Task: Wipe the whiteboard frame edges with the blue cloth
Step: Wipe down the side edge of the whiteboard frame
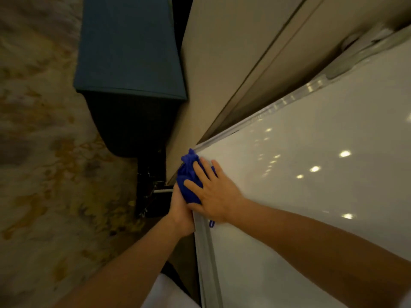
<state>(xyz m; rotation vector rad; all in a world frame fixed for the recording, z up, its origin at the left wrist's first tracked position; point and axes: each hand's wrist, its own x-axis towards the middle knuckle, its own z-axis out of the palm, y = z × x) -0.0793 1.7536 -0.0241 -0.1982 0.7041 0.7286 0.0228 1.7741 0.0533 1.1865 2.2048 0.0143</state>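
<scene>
The blue cloth (pixel 188 178) is bunched over a corner of the whiteboard (pixel 311 185), where two silver frame edges (pixel 205 252) meet. My right hand (pixel 213 192) lies flat over the cloth, fingers spread, pressing it onto the board's front. My left hand (pixel 180 210) grips the cloth and the frame from the outer side, its fingers mostly hidden behind the cloth. A thin loop of the cloth dangles below my right palm.
A dark teal upholstered seat (pixel 131 63) stands against the beige wall (pixel 222 63) beside the board. Patterned carpet (pixel 40 152) covers the floor to the left. A dark gap with a black base lies just left of the board's corner.
</scene>
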